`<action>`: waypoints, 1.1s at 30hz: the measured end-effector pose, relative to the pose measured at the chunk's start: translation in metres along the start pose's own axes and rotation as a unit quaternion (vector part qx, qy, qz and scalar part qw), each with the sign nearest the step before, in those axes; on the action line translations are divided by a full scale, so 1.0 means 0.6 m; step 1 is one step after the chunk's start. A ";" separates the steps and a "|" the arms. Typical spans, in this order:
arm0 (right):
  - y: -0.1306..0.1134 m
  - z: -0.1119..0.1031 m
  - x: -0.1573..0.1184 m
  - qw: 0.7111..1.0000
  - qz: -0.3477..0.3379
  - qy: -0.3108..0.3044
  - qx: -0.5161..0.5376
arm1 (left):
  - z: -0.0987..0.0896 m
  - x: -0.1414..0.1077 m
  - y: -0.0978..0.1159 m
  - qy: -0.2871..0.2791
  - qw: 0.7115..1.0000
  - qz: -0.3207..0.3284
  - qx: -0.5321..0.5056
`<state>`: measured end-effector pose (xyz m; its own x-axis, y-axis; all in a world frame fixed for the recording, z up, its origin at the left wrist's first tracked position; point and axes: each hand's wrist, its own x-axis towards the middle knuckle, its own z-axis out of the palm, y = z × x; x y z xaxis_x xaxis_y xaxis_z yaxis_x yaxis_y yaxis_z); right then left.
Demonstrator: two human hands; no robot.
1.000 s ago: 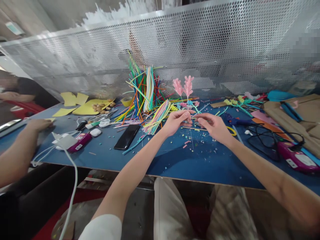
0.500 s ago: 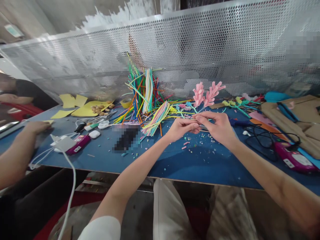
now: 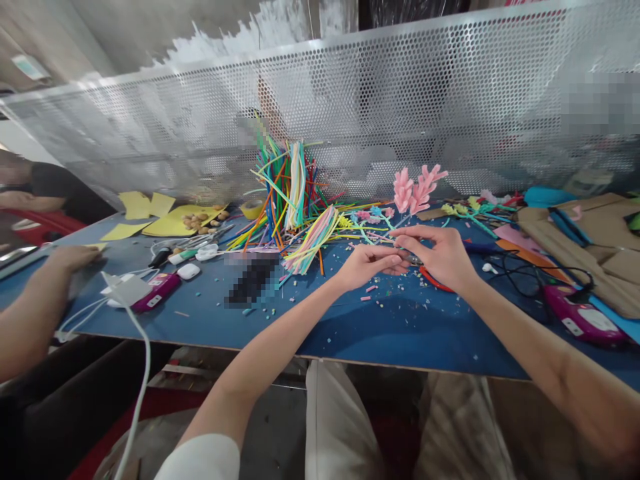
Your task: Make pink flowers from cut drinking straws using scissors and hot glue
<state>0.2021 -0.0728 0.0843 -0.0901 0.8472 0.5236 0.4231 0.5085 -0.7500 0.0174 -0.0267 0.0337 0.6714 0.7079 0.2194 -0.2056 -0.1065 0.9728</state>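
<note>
Two pink pipe-cleaner sprigs (image 3: pixel 421 190) rise upright over the table, their thin stems running down to my fingers. With thumb and fingertips my right hand (image 3: pixel 440 253) pinches at the stems. Just below and to the left, my left hand (image 3: pixel 373 265) is closed, its fingertips meeting the lower stem ends; the exact grip is hidden by the fingers. A red-handled tool (image 3: pixel 436 280) lies under my right hand, mostly covered. Small clipped bits (image 3: pixel 369 298) in pink and other colours are scattered beneath my hands.
Bundles of coloured pipe cleaners (image 3: pixel 313 240) lie behind my left hand. Finished green and yellow sprigs (image 3: pixel 473 212), brown cardboard (image 3: pixel 565 243) and a purple device (image 3: pixel 585 320) are at right. Another person's hand (image 3: pixel 70 260) rests at far left. A perforated metal panel (image 3: pixel 400 100) closes the back.
My hands have shifted slightly downward and the pink sprigs stand closer together. The red-handled tool now shows beneath my right hand.
</note>
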 end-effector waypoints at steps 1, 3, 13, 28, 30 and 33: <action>0.003 0.000 0.000 1.000 0.000 -0.001 0.000 | 0.000 0.001 -0.002 -0.003 1.000 -0.003 -0.001; 0.006 0.000 0.000 1.000 -0.008 -0.006 -0.002 | 0.001 0.001 -0.005 -0.005 1.000 -0.008 0.000; -0.004 -0.005 -0.005 1.000 -0.012 -0.004 0.021 | 0.011 -0.005 0.011 0.011 0.992 0.094 0.078; 0.094 -0.001 0.018 0.975 -0.004 0.088 0.204 | -0.058 0.010 0.022 0.062 0.918 0.134 0.368; 0.108 -0.001 0.018 0.971 -0.004 0.097 0.218 | -0.061 0.012 0.016 0.052 0.916 0.126 0.378; 0.117 -0.003 0.014 0.970 -0.002 0.096 0.224 | -0.065 0.014 0.010 0.045 0.915 0.113 0.384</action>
<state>0.2325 -0.0300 0.0366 0.0976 0.8222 0.5607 -0.0147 0.5646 -0.8253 -0.0064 0.0058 0.0387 0.6058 0.6573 0.4483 0.2521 -0.6930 0.6755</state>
